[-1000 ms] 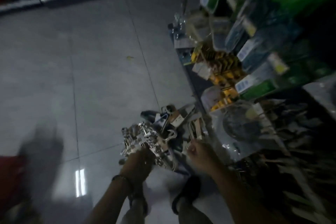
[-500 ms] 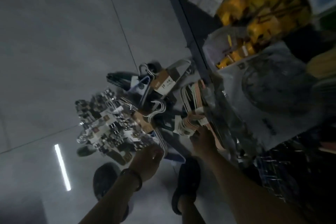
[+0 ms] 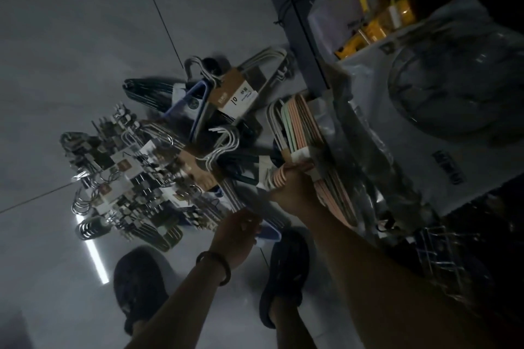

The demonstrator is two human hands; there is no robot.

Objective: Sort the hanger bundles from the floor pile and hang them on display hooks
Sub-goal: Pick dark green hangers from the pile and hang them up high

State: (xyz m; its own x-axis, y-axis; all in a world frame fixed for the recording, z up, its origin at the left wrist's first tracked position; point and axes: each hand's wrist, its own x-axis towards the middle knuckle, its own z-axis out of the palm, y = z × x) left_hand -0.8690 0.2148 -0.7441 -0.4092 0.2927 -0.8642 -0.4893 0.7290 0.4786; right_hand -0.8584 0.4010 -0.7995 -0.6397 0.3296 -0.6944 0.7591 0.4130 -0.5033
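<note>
A pile of hanger bundles (image 3: pixel 175 147) lies on the grey tiled floor in front of my feet. On its left are chrome clip hangers (image 3: pixel 113 178) with small card labels; at the back lies a white bundle with a brown card band (image 3: pixel 235 91). My right hand (image 3: pixel 295 190) grips the hooks of a pink, green and white hanger bundle (image 3: pixel 300 125) at the pile's right edge, next to the shelf base. Lower down, at the pile's near edge, my left hand (image 3: pixel 238 235) has its fingers curled; dim light and blur hide whether it holds anything.
A dark shelf unit (image 3: pixel 297 22) runs along the right, with bagged goods (image 3: pixel 425 110) and yellow packages (image 3: pixel 377 20) hanging on it. My two dark shoes (image 3: pixel 286 275) stand just below the pile. Open floor tiles (image 3: pixel 85 37) spread to the left.
The view has tilted down and closer to the pile. My right hand has closed on the hooks of the pink and white bundle. My left hand stays at the pile's near edge.
</note>
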